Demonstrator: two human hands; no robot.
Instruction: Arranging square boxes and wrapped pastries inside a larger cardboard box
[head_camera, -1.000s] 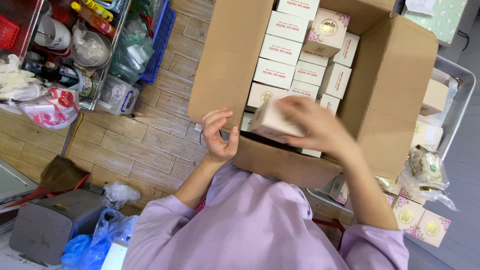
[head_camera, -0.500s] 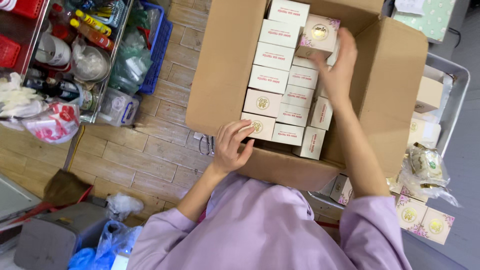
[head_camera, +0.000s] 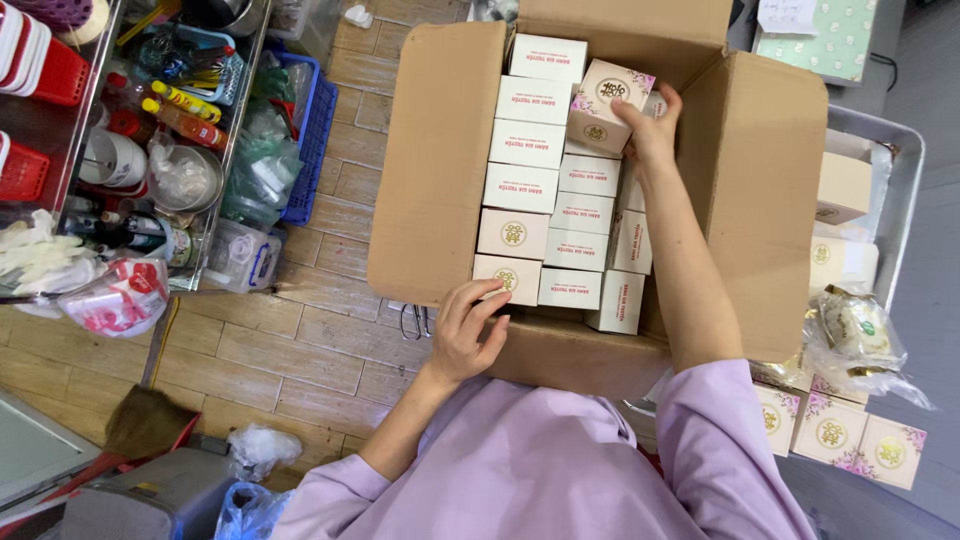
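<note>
From the head camera, a large open cardboard carton (head_camera: 440, 170) stands on a wood-plank floor (head_camera: 300, 350), its flaps spread wide. Inside it, small white boxes (head_camera: 530, 145) are packed in neat rows.

The right hand (head_camera: 652, 135) reaches to the far end of the carton and grips a pale floral gift box (head_camera: 605, 105), fingers closed around its right side; the box sits tilted on top of the packed rows.

The left hand (head_camera: 468, 335) rests on the carton's near edge, fingers loosely spread, touching the nearest white box; it seems to hold nothing, though the fingertips are partly hidden.

To the right, more floral gift boxes (head_camera: 835, 435) lie beside a grey tray (head_camera: 895, 200). To the left, a metal shelf (head_camera: 225, 150) holds bottles and containers.
</note>
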